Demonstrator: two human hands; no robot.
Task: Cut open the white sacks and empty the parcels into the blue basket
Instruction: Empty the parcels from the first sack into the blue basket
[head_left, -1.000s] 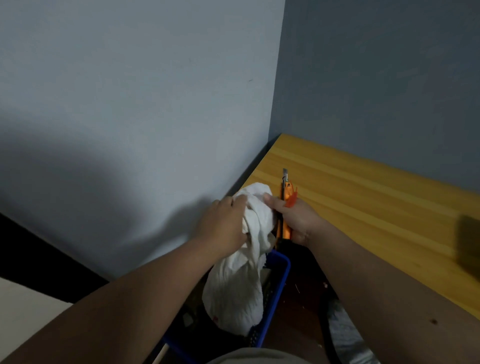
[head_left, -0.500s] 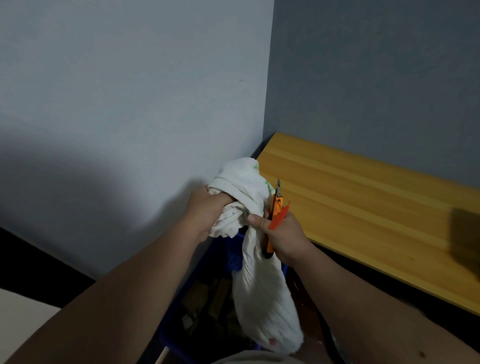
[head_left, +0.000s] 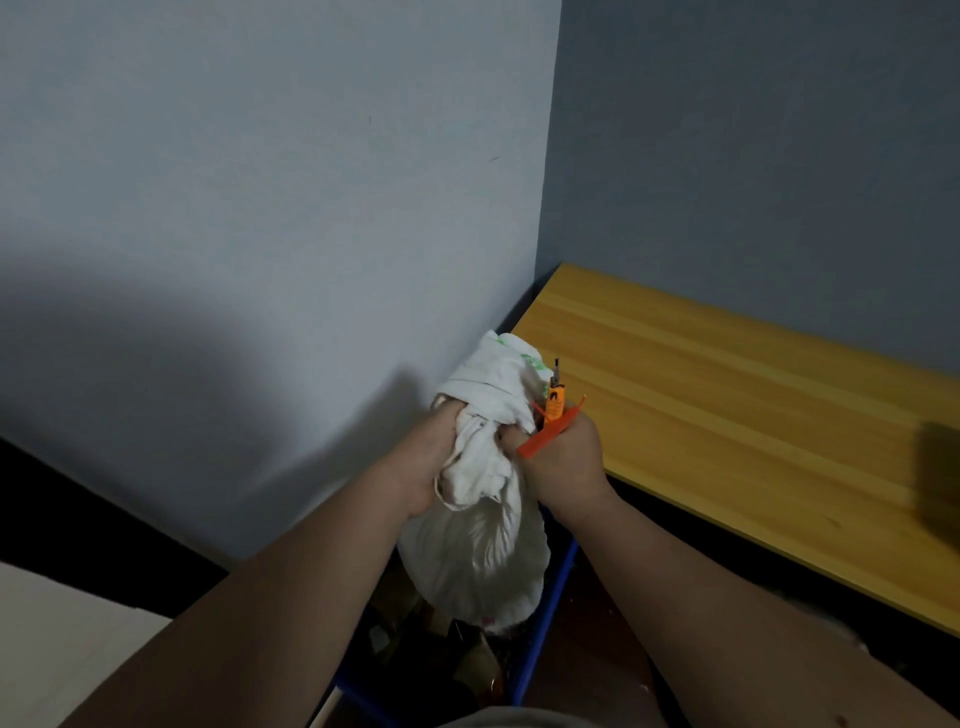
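Here the white sack (head_left: 483, 551) hangs over the blue basket (head_left: 545, 618), just left of the wooden table (head_left: 727, 431). The left hand (head_left: 415, 467) is closed on the bunched neck of the sack. The right hand (head_left: 563, 462) is closed around an orange cutter (head_left: 553, 410), blade pointing up and far, with an orange strip (head_left: 545, 439) pinched alongside, and its fingers also press the sack's neck. The material appears thin, soft and limp; it folds freely and offers no rigid edge. The lower bulge looks light and slack. Grip the gathered neck. Keep the blade clear of the holding fingers. Basket contents are too dark to identify.
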